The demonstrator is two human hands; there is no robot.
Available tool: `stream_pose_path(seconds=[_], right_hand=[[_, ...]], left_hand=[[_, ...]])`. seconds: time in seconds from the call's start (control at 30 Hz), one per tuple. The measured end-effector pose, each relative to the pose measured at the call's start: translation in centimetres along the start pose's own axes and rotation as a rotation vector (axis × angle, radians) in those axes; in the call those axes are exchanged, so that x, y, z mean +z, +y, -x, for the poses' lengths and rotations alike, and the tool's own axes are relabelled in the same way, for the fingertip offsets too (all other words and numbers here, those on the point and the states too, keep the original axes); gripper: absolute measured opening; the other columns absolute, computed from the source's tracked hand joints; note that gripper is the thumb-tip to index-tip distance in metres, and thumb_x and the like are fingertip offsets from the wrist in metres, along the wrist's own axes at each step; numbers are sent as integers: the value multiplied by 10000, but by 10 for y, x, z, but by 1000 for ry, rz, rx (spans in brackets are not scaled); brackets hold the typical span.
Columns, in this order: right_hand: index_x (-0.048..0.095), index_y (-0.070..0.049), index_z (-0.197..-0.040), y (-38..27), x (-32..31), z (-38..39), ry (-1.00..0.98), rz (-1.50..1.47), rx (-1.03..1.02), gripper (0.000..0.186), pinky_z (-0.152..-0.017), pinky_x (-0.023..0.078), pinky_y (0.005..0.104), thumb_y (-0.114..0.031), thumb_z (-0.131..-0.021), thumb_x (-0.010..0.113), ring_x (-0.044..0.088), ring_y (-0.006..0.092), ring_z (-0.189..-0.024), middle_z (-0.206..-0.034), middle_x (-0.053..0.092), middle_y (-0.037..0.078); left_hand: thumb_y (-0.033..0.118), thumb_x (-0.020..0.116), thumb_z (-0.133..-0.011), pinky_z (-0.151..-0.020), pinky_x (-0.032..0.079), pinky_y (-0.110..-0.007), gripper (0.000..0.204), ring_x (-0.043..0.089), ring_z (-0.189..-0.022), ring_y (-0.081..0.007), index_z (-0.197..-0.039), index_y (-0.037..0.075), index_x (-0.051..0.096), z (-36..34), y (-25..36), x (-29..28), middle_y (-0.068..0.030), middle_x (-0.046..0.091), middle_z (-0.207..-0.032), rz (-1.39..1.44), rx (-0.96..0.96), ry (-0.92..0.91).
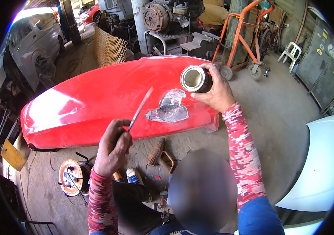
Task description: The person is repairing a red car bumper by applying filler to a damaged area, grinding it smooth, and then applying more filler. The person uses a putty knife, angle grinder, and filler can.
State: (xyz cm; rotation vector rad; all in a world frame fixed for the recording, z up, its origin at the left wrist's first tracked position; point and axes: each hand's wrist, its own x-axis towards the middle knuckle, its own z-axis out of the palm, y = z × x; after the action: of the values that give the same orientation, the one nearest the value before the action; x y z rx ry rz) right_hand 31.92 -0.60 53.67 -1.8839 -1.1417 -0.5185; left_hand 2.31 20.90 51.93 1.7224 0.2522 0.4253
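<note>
My left hand [114, 148] is closed around the lower end of a thin, flat metal strip like a narrow spatula [141, 106], its tip pointing up and away. In my right hand [218, 91] is an open round tin [193, 79], tilted so that its pale inside shows. Both hands are raised over a long red car body panel [108, 90]. Between them, on the panel's right half, lies an irregular silvery-grey patch [170, 107] with a rough, dark middle. The strip appears apart from both tin and patch.
On the floor below the panel are a heat gun [157, 154] and an orange cable reel [71, 178] with trailing cord. An orange hand truck [239, 39] and engine parts [157, 17] stand behind. A white panel [316, 164] is at right, a silver car [33, 39] at left.
</note>
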Motion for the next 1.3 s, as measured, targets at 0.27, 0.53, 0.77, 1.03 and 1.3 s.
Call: stream_pose_path(seconds=[0.27,0.53,0.77,1.03,1.3], right_hand=[[497,-38,-1451,26,37,28,-67,-256,32,947,-1152,465,382,-153,-663,1008,584,221,-1299,-1375,590,97],[536,-65,-1382,44,56,12,-78,-643,104,870,-1099,500,354,-121,-667,1028,573,174,-1276,-1333,580,72],[452,-22,-1595,38,62,-9,-42,-880,178,690,-1189,376,331,-463,-1090,614,529,153,-1343,-1463,561,70],[501,85,-1511,39,78,-19,-169,-851,285,739,-952,590,330,-527,-1095,495,742,205,-1034,-1181,738,178],[612,88,-1364,39,83,-26,-110,-750,325,672,-908,616,338,-516,-1103,478,751,224,-977,-1159,730,206]], left_hand=[[93,511,-1114,-660,470,-217,364,570,-749,-67,-1464,1,540,-53,-22,3,-27,633,-927,-106,141,33],[6,567,-1055,-770,480,-247,421,530,-814,-70,-1475,-3,597,-75,-11,-2,4,614,-904,-108,62,-54],[-105,534,-997,-763,500,-256,443,508,-776,-70,-1416,-27,654,-76,27,-27,-12,643,-925,-308,153,3],[-53,692,-902,-604,511,-363,385,640,-634,-276,-1269,38,764,-75,8,-30,-147,634,-773,-512,211,-80],[-56,723,-889,-584,532,-386,337,682,-639,-277,-1204,43,792,-96,-8,-8,-138,673,-805,-685,396,-26]])
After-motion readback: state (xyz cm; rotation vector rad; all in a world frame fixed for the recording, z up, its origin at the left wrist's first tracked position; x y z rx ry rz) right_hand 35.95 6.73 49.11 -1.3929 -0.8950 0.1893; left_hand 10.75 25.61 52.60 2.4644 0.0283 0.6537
